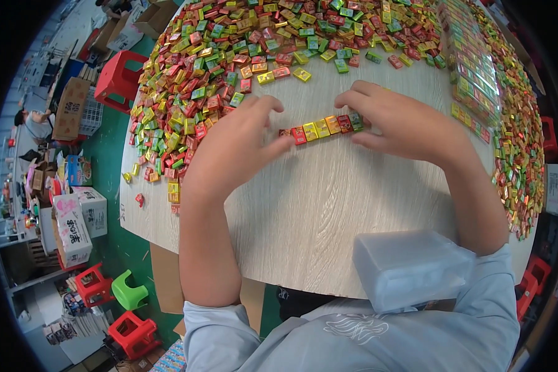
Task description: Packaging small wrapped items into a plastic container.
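We see a short row of small foil-wrapped candies [322, 128] lying on the pale wood-grain worktop [304, 211], about 5 or 6 pieces in red, yellow and green, set end to end. The row's long axis runs left to right, rising slightly toward the right. Our left hand [242, 146] sits at the row's left end, fingers loosely curled with a fingertip touching the first red piece; it grips nothing that we can make out. Our right hand [403, 121] caps the right end, fingers bent over the last green piece, pressing rather than holding. Both hands are equally near, 1 at each end. Beyond the row, a big loose heap of candies [229, 68] spreads across the far side, and packed rows [474, 80] stand at the right.
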Demonstrator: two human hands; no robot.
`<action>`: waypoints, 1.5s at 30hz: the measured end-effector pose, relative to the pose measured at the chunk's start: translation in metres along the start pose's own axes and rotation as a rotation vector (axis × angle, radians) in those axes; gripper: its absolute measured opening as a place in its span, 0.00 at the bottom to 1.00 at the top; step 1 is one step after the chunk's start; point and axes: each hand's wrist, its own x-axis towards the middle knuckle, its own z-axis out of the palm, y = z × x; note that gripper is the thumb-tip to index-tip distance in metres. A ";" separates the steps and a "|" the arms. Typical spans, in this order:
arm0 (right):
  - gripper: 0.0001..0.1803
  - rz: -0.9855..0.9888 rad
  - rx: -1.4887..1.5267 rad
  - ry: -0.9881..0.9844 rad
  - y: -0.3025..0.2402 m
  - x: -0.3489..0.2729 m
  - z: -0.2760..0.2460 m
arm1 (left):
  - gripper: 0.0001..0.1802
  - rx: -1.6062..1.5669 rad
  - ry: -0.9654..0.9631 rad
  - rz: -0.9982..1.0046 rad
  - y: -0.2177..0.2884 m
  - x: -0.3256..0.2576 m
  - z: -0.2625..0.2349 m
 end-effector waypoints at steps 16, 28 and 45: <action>0.16 -0.053 0.070 0.024 0.003 0.012 0.015 | 0.18 -0.021 -0.025 0.131 0.006 0.009 0.016; 0.15 -0.079 0.020 0.190 0.000 0.010 0.028 | 0.17 0.023 0.098 0.104 0.020 0.006 0.024; 0.19 -0.040 -0.111 0.480 -0.118 -0.186 -0.066 | 0.21 0.066 0.348 0.431 0.184 -0.115 -0.019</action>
